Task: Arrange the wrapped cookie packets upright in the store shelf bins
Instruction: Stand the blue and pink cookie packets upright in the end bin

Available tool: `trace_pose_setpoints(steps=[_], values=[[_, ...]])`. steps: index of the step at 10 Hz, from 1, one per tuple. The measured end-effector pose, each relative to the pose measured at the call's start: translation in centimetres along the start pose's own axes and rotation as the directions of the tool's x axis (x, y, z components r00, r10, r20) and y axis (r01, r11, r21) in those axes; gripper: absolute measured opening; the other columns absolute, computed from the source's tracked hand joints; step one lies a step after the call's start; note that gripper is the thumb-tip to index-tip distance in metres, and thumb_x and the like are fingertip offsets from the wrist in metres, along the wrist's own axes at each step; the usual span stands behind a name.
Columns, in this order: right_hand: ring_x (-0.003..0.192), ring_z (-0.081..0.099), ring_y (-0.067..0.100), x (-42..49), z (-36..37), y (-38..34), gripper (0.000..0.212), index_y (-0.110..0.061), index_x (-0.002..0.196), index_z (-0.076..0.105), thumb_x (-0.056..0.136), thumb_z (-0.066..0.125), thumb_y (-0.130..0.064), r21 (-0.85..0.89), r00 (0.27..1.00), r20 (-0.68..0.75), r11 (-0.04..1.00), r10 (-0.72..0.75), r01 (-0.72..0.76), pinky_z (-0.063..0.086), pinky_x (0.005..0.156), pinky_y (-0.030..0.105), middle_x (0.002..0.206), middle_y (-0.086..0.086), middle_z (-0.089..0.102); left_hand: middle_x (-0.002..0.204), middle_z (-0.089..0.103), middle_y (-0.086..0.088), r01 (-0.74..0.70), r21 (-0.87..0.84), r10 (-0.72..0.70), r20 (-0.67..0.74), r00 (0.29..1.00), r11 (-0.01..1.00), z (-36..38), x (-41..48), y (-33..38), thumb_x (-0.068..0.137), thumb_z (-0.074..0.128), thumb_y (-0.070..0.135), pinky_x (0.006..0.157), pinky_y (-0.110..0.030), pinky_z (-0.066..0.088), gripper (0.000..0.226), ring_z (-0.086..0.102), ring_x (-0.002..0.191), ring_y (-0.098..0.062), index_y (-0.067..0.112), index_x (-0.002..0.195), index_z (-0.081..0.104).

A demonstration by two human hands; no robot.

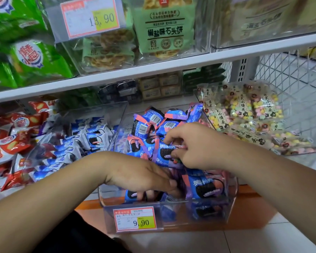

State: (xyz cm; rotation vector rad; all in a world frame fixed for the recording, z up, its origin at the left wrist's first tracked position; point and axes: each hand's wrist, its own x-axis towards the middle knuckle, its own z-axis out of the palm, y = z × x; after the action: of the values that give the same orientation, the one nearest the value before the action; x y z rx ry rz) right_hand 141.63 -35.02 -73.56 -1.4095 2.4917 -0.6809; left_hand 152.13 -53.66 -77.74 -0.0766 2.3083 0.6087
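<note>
Store shelf [153, 70] | one clear bin [190, 226] | right hand [195, 145] pinches one cookie packet [165, 152] | left hand [140, 172] grip unclear

bin [115, 137] lay open only from above
white shelf [153, 70] overhung the far end; its clear walls closed left, right and near sides.

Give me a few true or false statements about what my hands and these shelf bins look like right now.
1. The left hand and the right hand are both in the middle bin of blue-and-pink cookie packets. True.
2. The price tag on that bin's front reads 13.90. False: it reads 9.90; 13.90 is on the upper shelf tag.
3. The right hand pinches a blue packet. True.
4. The bin to the right holds red packets. False: it holds pastel sweets packets; the red packets lie far left.
</note>
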Motion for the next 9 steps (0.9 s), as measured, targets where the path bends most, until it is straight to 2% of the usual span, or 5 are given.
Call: trace_pose_setpoints(steps=[2,3,6,8,9], values=[[0.077,0.053,0.001,-0.1,-0.2,-0.3,0.031,-0.035,0.124,0.063,0.094,0.070,-0.032,-0.030,1.000,0.015,0.999,0.014,-0.013,0.051,0.075,0.029,0.085,-0.020,0.050,0.111,0.070,0.009,-0.119,0.029,0.122,-0.121,0.985,0.992,1.3,-1.1,1.1,0.090,0.042,0.078,0.098,-0.052,0.052,0.045,0.067,0.106,-0.020,0.043,0.100,0.068],[0.081,0.057,0.004,0.0,-0.3,-0.5,0.031,-0.033,0.125,0.063,0.094,0.070,-0.031,-0.036,1.000,0.015,0.999,0.018,-0.017,0.054,0.080,0.032,0.095,-0.015,0.058,0.104,0.065,-0.002,-0.253,0.055,0.258,-0.133,0.957,0.966,1.2,-1.9,2.9,0.098,0.035,0.063,0.101,-0.047,0.047,0.054,0.061,0.101,-0.025,0.019,0.091,0.065],[0.109,0.063,0.010,0.2,-0.1,-0.7,0.031,-0.039,0.110,0.068,0.085,0.072,-0.021,-0.072,0.994,0.109,0.997,0.032,-0.024,0.055,0.095,0.038,0.119,-0.015,0.065,0.086,0.061,0.002,-0.141,-0.173,0.135,-0.045,0.990,0.975,-0.2,-4.2,4.4,0.102,0.044,0.058,0.083,-0.037,0.049,0.046,0.051,0.080,-0.013,0.025,0.110,0.076],[0.103,0.062,0.011,0.3,0.0,-0.4,0.030,-0.037,0.113,0.066,0.086,0.074,-0.025,-0.060,0.996,0.080,0.998,0.027,-0.022,0.055,0.093,0.038,0.112,-0.011,0.064,0.120,0.067,-0.023,-0.207,-0.330,0.188,-0.091,0.978,0.921,-0.6,-5.7,3.2,0.095,0.050,0.055,0.104,-0.051,0.049,0.046,0.060,0.095,-0.018,0.021,0.115,0.076],[0.099,0.063,0.011,0.2,-0.1,-0.4,0.029,-0.038,0.111,0.066,0.086,0.075,-0.026,-0.055,0.997,0.069,0.998,0.026,-0.022,0.056,0.090,0.039,0.107,-0.012,0.063,0.117,0.064,-0.026,-0.277,-0.339,0.248,-0.127,0.960,0.899,-0.4,-5.9,3.0,0.098,0.056,0.040,0.086,-0.049,0.050,0.032,0.056,0.091,-0.021,0.021,0.118,0.073]])
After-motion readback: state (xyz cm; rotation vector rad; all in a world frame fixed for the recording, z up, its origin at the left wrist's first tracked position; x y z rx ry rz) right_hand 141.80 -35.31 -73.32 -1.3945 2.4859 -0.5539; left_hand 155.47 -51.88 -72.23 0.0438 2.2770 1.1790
